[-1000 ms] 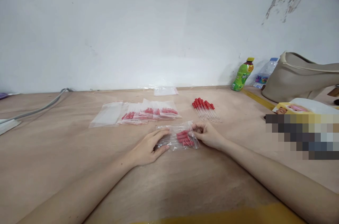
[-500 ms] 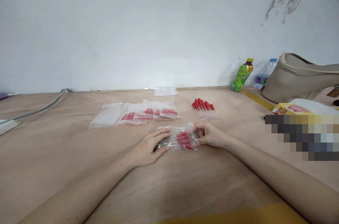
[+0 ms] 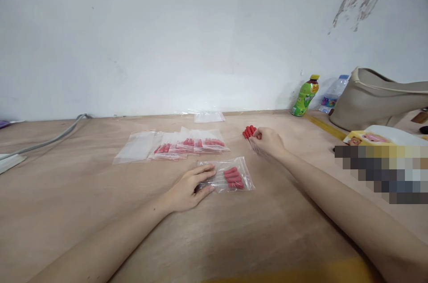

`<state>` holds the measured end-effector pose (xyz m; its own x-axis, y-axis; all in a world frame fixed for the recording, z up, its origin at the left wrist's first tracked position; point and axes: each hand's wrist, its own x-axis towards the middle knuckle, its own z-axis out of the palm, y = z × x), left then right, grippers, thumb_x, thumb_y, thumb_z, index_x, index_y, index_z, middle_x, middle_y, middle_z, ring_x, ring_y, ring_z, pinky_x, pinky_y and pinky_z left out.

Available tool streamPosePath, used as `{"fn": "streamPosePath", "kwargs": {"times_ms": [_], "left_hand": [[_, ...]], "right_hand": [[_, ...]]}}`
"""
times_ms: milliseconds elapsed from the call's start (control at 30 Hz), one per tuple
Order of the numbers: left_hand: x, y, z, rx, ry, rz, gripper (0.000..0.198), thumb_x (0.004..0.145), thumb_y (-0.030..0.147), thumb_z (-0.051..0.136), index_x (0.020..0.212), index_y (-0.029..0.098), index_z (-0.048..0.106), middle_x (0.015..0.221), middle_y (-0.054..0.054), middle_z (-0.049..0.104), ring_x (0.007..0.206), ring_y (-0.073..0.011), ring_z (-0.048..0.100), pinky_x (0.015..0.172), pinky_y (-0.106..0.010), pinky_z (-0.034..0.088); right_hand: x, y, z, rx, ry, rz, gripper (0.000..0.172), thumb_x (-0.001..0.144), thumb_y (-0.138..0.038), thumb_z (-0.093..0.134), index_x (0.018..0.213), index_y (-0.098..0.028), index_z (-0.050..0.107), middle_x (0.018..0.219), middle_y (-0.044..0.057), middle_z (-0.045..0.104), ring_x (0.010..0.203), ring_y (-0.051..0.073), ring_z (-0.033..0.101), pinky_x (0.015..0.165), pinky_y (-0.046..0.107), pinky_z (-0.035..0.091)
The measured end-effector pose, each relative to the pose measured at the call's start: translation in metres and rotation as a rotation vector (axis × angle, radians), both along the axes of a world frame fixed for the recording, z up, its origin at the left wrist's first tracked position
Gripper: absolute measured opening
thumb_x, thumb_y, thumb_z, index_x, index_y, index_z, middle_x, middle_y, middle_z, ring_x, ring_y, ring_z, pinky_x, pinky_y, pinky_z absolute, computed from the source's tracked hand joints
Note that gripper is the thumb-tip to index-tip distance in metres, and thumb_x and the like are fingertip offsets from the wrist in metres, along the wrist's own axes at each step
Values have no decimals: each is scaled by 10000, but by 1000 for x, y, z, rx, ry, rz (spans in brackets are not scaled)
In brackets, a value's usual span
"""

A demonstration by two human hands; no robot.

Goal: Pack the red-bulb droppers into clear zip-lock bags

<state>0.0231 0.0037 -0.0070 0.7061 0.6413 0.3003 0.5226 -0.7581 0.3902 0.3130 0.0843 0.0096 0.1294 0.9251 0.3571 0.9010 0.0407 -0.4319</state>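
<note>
A clear zip bag lies flat on the table, with several red-bulbed droppers inside it. My left hand holds the bag's left end, fingers on top and thumb along the near edge. Up and to the right, my right hand is closed in a pinch over a loose pile of red-bulbed droppers. Its fingers hide most of that pile, and how many droppers they grip cannot be made out. Farther back at left, filled zip bags overlap in a row beside flat, unfilled bags.
Against the wall lies another clear bag. A green drink bottle, a water bottle and a beige handbag stand at back right, with a yellow package in front. A grey cable runs along the left.
My right hand has let go of the bag's right end and moved up and right to the loose droppers. The bag now lies flatter; my left hand stays on it.
</note>
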Motion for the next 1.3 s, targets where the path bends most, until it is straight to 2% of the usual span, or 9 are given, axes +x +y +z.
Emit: {"fn": "streamPosePath", "kwargs": {"times_ms": [100,333,633,733,833,933,1067,1167,1300], "left_hand": [[-1,0,-1,3,-7,-10,390,866,301,469,1242,196,475,1314,-92,430,1179,-233,433,975,-407,374],[0,-2,-1,-1,4,-1,405,865,305,470,1253,190,463,1319,-97,422,1185,-230,425,982,-401,367],[0,-2,-1,-19,-24,-5,403,860,297,482,1249,193,466,1317,-96,425,1178,-235,431,976,-412,368],[0,-2,-1,-18,-28,-8,403,859,294,481,1248,191,466,1312,-97,430,1176,-234,433,976,-413,368],[0,-2,-1,-22,-13,1,402,860,295,476,1249,193,466,1316,-95,427,1179,-230,431,980,-405,369],[0,-2,-2,-19,7,5,403,862,304,473,1250,190,467,1315,-98,426,1182,-227,429,985,-396,365],[-1,-1,-3,-4,-3,0,404,864,309,472,1251,193,465,1318,-95,422,1185,-225,425,986,-390,365],[-1,0,-3,0,-4,-7,396,866,307,468,1247,198,469,1319,-93,421,1186,-224,424,982,-390,370],[-1,0,-2,0,10,-7,396,870,311,460,1245,183,474,1318,-100,422,1185,-223,424,983,-386,368]], "right_hand": [[-9,19,4,-66,-65,-165,238,703,-383,523,751,-184,644,806,74,650,759,196,591,586,255,383],[-24,39,2,-118,-139,-282,301,746,-345,498,848,-115,665,901,189,640,854,275,608,657,312,438],[-29,34,8,-129,-11,-261,231,732,-245,502,839,-116,662,908,198,640,874,294,604,686,348,431],[-27,31,14,-125,66,-224,189,723,-258,525,728,-121,655,818,179,646,808,282,610,632,317,414],[-21,22,23,-106,143,-121,284,770,-334,486,603,-137,605,658,107,619,674,206,598,566,263,382],[-13,7,27,-59,379,56,400,800,-469,417,596,-154,555,536,29,538,497,111,499,486,223,339],[-4,-22,9,-21,963,300,433,627,-599,567,687,-175,504,470,-53,425,388,57,332,398,203,255],[-2,-40,-13,49,1135,258,513,559,-524,664,882,-213,416,568,-83,461,409,51,379,407,188,295],[-7,-52,-31,93,1169,249,550,625,-451,639,1027,-249,323,621,-97,448,460,62,458,450,193,379]]}}
